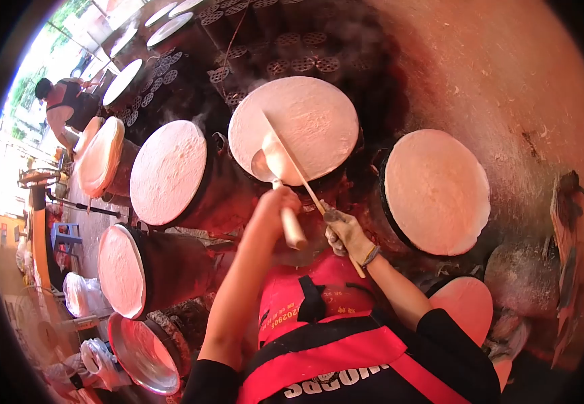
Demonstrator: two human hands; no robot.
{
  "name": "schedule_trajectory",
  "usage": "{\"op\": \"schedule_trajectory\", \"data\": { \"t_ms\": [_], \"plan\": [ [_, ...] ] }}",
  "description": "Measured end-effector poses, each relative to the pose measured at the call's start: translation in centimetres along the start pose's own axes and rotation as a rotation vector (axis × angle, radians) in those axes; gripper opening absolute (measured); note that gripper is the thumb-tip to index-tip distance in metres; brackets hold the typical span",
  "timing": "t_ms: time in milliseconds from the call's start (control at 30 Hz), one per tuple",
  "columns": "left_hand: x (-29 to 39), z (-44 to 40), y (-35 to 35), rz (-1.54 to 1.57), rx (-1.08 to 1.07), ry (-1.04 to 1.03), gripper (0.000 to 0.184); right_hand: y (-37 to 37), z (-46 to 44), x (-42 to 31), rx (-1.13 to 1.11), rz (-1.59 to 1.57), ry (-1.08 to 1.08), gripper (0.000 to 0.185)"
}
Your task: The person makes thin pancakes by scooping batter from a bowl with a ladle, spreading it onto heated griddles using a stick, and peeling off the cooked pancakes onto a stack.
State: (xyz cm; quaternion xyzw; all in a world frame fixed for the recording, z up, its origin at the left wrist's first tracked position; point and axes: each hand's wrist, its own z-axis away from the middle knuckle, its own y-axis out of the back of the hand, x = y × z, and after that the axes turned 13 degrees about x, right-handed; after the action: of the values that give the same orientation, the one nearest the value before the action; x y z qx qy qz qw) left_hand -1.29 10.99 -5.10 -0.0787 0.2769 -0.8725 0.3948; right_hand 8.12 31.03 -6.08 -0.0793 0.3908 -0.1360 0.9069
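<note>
My left hand [280, 203] is bare and closed round the wooden handle [292, 229] of a metal ladle [263, 165]. Against the ladle, pale batter [280, 163] shows above the near part of a round griddle [325, 108] covered in a whitish layer. In my right hand [347, 234], which wears a work glove, is a long thin stick [286, 145]. The stick slants up and left across the griddle, beside the ladle and the batter. Whether its blade touches the surface I cannot tell.
More round griddles with pale layers stand at the left [168, 172], lower left [122, 271], right [436, 192] and lower right [463, 308]. Perforated round briquettes [327, 64] lie behind. A co-worker [66, 104] bends at the upper left. A blue stool [66, 236] stands at the left.
</note>
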Motion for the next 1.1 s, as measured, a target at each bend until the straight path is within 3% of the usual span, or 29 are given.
{"op": "schedule_trajectory", "data": {
  "t_ms": [67, 133, 167, 200, 267, 333, 400, 500, 533, 600, 667, 733, 800, 833, 867, 933, 1000, 1033, 1067, 1100],
  "plan": [
    [2.3, 4.7, 1.5, 0.215, -0.328, 0.359, 0.011, 0.2, 0.4, -2.1, -0.031, -0.027, 0.007, 0.026],
    [0.6, 10.4, 2.5, -0.042, -0.159, -0.062, 0.013, 1.3, -0.6, -4.3, 0.148, 0.038, 0.158, 0.017],
    [0.0, 11.9, 3.5, -0.207, -0.221, -0.184, 0.014, 1.9, -1.0, -5.8, 0.251, -0.003, 0.195, 0.014],
    [0.0, 12.5, 4.0, -0.196, -0.217, -0.191, 0.014, 1.8, -1.5, -6.9, 0.399, -0.127, 0.182, 0.021],
    [0.2, 13.2, 4.8, -0.128, -0.129, -0.042, 0.014, 3.7, -3.1, -4.4, 0.341, 0.118, 0.285, 0.034],
    [0.5, 13.5, 5.4, -0.144, -0.057, -0.107, 0.014, 4.5, -4.3, 2.2, 0.311, 0.557, 0.911, 0.043],
    [0.2, 13.9, 6.5, -0.125, 0.065, -0.146, 0.013, 2.0, 1.9, 3.3, 0.146, 0.693, 0.648, 0.04],
    [0.7, 14.9, 10.8, -0.003, 0.031, -0.105, 0.013, 2.7, 2.7, 3.8, 0.143, 0.794, 0.699, 0.037],
    [0.6, 15.6, 12.3, 0.036, 0.048, -0.114, 0.013, 3.6, 2.6, 3.3, 0.26, 0.84, 0.596, 0.04],
    [0.3, 17.2, 15.4, 0.212, -0.087, -0.083, 0.018, 2.6, 2.8, 2.6, 0.573, 0.459, 0.588, 0.042],
    [-0.2, 19.2, 17.9, 0.34, -0.109, -0.089, 0.018, 3.9, 0.9, 6.8, 0.69, 0.724, 1.018, 0.045],
    [-0.5, 21.5, 20.6, 0.457, -0.142, -0.085, 0.018, 2.4, 2.8, 10.3, 0.516, 0.879, 0.805, 0.035],
    [-0.9, 23.5, 23.8, 0.584, -0.173, -0.1, 0.018, -1.8, 3.6, 12.0, 0.244, 0.911, 0.828, 0.03],
    [-1.1, 24.5, 25.6, 0.639, -0.179, -0.113, 0.018, -4.9, 3.2, 13.3, 0.228, 0.871, 0.791, 0.034],
    [-1.2, 25.9, 27.4, 0.702, -0.184, -0.143, 0.018, -7.2, 2.3, 14.5, 0.128, 0.882, 0.839, 0.028],
    [-1.8, 27.5, 31.4, 0.694, -0.218, -0.216, 0.017, -16.9, 2.6, 14.1, 0.094, 0.734, 1.196, 0.037],
    [-2.6, 29.4, 35.0, 0.559, -0.009, -0.455, 0.015, -25.3, 3.3, 14.3, -0.164, 0.844, 0.852, 0.046],
    [-2.9, 30.9, 36.1, 0.548, 0.097, -0.538, 0.013, -28.8, 1.3, 16.5, -0.352, 0.817, 1.018, 0.042],
    [-3.1, 32.4, 37.4, 0.533, 0.209, -0.599, 0.011, -33.2, 1.8, 17.3, -0.511, 0.848, 0.801, 0.038],
    [-3.1, 33.9, 39.2, 0.568, 0.208, -0.624, 0.01, -37.9, 2.1, 18.3, -0.561, 1.099, 0.92, 0.032]
  ]
}}
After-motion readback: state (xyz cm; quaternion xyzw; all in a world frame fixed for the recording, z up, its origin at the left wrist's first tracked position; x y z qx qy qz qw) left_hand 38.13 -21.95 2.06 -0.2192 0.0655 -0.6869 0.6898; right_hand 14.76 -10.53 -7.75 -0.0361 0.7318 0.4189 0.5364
